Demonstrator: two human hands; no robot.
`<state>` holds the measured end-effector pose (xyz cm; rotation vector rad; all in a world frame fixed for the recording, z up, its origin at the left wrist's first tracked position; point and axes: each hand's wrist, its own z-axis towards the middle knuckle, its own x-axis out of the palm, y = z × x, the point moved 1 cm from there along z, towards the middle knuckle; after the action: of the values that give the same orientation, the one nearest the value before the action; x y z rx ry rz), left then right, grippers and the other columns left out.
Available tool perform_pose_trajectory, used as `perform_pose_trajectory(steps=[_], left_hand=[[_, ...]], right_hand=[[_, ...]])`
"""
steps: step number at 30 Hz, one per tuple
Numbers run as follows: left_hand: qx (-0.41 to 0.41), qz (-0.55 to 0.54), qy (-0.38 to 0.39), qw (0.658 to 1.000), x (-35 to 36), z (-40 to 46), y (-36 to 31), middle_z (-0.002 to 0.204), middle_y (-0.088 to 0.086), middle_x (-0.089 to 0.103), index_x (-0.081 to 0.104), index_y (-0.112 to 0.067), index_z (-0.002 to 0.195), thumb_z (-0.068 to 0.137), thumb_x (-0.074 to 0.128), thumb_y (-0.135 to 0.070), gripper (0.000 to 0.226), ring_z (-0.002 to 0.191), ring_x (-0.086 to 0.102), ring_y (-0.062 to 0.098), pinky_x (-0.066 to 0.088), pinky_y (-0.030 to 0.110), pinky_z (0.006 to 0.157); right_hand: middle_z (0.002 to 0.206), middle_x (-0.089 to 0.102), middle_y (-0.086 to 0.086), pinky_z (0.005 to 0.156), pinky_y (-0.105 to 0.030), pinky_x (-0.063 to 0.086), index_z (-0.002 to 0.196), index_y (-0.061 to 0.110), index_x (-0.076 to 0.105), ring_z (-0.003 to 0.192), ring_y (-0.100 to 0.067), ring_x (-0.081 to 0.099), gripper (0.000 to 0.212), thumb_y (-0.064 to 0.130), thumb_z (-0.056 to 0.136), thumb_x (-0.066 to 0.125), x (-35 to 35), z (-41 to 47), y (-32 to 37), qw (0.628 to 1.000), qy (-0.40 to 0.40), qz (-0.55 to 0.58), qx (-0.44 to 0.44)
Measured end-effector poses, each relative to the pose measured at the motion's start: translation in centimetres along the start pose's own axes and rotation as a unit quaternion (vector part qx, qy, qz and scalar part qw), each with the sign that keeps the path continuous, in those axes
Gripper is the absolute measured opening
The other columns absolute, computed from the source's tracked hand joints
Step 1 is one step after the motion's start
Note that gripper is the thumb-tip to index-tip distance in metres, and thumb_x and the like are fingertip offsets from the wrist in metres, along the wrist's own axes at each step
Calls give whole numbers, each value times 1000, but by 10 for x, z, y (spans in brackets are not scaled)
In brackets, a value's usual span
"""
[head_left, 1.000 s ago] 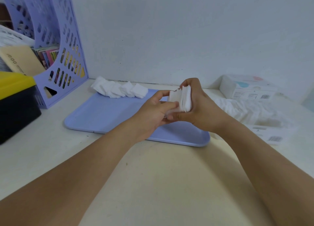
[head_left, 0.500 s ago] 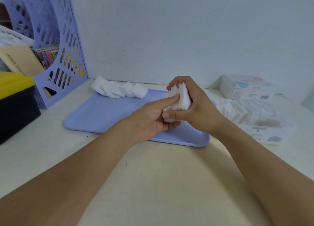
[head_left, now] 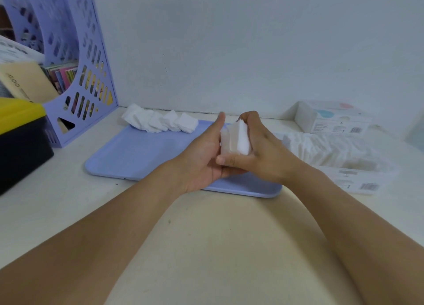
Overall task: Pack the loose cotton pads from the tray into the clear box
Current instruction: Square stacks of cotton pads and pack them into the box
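A stack of white cotton pads (head_left: 238,137) is held upright above the near right part of the lavender tray (head_left: 146,153), between both hands. The right hand (head_left: 263,153) is the one with the grip: its fingers curl over the top and far face of the stack while its thumb lies across the bottom front, so the pads are pinched together. The left hand (head_left: 206,160) lies flat against the left face of the stack with its fingers straight under it and its thumb pointing up, pressing rather than curling round.

A row of loose cotton pads (head_left: 160,121) lies overlapped at the tray's far left rim, well apart from the hands. The tray rests on the cream table (head_left: 206,247).

To the right of the tray, just beside it, stands the clear box (head_left: 339,164), already holding a long row of white pads on edge; a barcode label shows on its near wall. Behind it, near the wall, sits a white carton (head_left: 330,118) with pastel dots and a barcode.

At the left, a lavender perforated file holder (head_left: 89,75) holds books and papers, and a black bin with a yellow lid (head_left: 20,134) stands in front of it.
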<state>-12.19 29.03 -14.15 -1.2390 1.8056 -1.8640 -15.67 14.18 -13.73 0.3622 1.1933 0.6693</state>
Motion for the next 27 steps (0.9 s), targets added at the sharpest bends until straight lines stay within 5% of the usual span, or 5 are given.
perform_pose_trajectory(steps=[3,7,13,17,27], left_hand=[[23,89,-20,996,0,2,5,126,5,69,55,-20,138,82,78,-48,67,107,70,17,59,28,75],[31,57,-43,997,-4,5,9,122,10,71,56,-15,136,93,59,-14,43,105,71,23,60,33,73],[65,-70,-32,995,-6,4,1,110,15,69,66,-7,119,85,49,-11,38,100,66,32,53,46,92],[77,-7,-50,996,5,6,10,99,3,72,66,-20,100,96,50,-30,20,94,69,19,53,40,87],[229,318,-135,910,-15,12,8,115,-11,61,49,-27,126,82,81,-15,56,93,64,2,55,19,75]], right_hand=[[115,49,11,82,-33,48,125,30,36,104,-13,51,96,71,54,84,2,1,-3,998,0,-63,-3],[146,36,6,99,-11,39,154,35,17,130,1,43,118,28,65,95,6,-2,1,993,91,72,-1],[119,68,22,91,-30,55,124,51,65,114,3,62,30,54,97,54,9,4,25,888,-110,433,109],[76,68,37,66,-8,52,99,40,70,76,16,65,30,51,103,43,29,0,33,917,-63,379,106],[146,42,11,113,-19,33,151,26,38,135,4,38,65,53,95,59,-4,-5,25,997,-35,65,-28]])
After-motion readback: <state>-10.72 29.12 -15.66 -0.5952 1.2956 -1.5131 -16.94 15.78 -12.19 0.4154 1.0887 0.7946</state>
